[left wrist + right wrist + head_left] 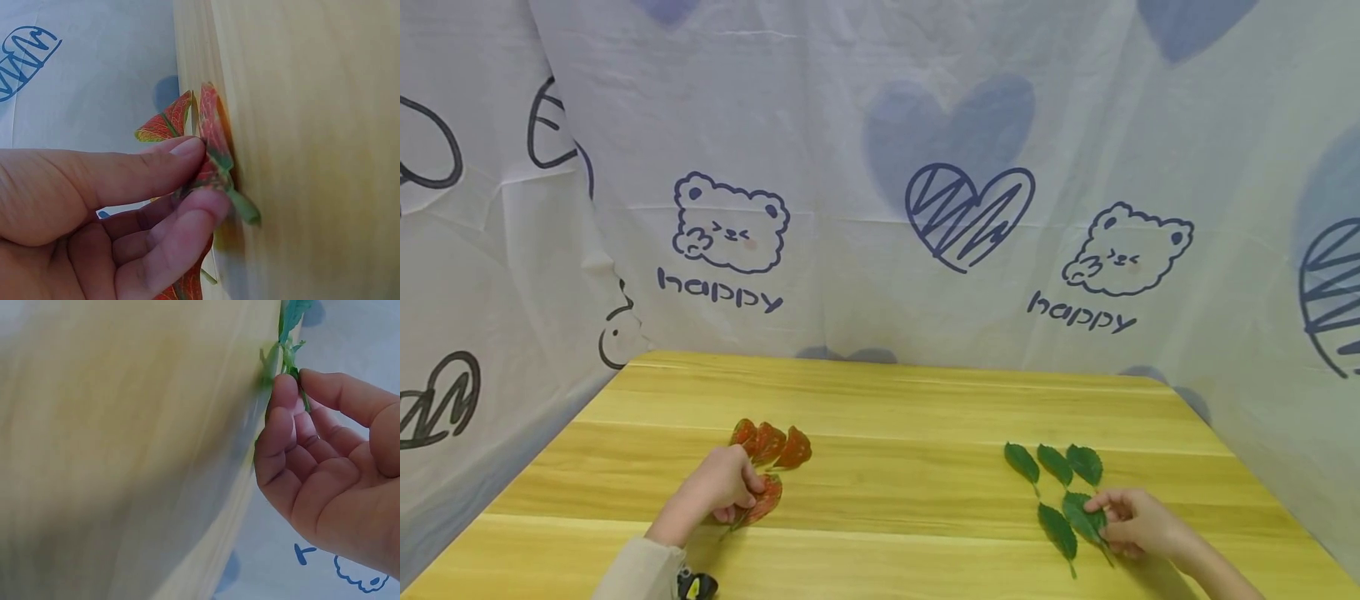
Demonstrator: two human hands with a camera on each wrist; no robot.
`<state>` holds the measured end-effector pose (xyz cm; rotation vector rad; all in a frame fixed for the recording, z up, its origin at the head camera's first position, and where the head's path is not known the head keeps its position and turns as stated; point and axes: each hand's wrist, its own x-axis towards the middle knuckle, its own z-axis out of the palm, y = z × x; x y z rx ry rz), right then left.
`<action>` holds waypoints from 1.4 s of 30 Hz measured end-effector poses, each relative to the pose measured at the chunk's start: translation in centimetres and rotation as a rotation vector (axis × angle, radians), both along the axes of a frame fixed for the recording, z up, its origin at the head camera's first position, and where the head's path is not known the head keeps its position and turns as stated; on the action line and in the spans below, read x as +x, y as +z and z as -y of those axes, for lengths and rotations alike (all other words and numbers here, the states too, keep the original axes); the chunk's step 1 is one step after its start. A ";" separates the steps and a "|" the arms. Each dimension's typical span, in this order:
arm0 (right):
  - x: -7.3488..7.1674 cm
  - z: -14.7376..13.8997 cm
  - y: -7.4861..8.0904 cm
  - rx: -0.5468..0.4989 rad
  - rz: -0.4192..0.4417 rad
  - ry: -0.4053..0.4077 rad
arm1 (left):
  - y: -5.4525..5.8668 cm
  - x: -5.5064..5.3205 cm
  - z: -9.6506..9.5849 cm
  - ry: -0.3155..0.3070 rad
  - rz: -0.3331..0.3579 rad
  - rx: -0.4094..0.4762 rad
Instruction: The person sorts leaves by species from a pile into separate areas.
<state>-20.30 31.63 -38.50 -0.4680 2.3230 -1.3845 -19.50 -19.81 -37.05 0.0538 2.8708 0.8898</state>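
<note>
My left hand [727,483] pinches a red leaf [767,498] between thumb and fingers, low over the table's left part. In the left wrist view the leaf [214,128] shows its pale veins, with the green stem end pointing out below the fingertips. Just beyond that hand lie several more red leaves [794,448]. On the right, my right hand [1138,523] holds a green leaf [1081,517] by its edge, thumb against fingertips. Another green leaf [1057,532] lies to its left, and several others [1021,462] form a row behind.
The yellow wood-grain table [880,500] carries both groups of leaves, set well apart. A pale curtain [850,167] printed with hearts and bears hangs behind the table and along its sides. A black band [696,585] shows at the left cuff.
</note>
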 end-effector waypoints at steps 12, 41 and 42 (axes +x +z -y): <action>-0.1 -0.6 -0.2 0.049 0.056 -0.017 | 0.1 -0.2 0.0 -0.009 0.007 0.007; -0.3 2.2 1.0 0.322 -0.279 -0.286 | 1.2 -0.3 -0.2 -0.031 0.037 0.014; -0.3 2.3 1.1 0.318 -0.288 -0.278 | 1.3 -0.3 -0.2 -0.033 0.034 0.009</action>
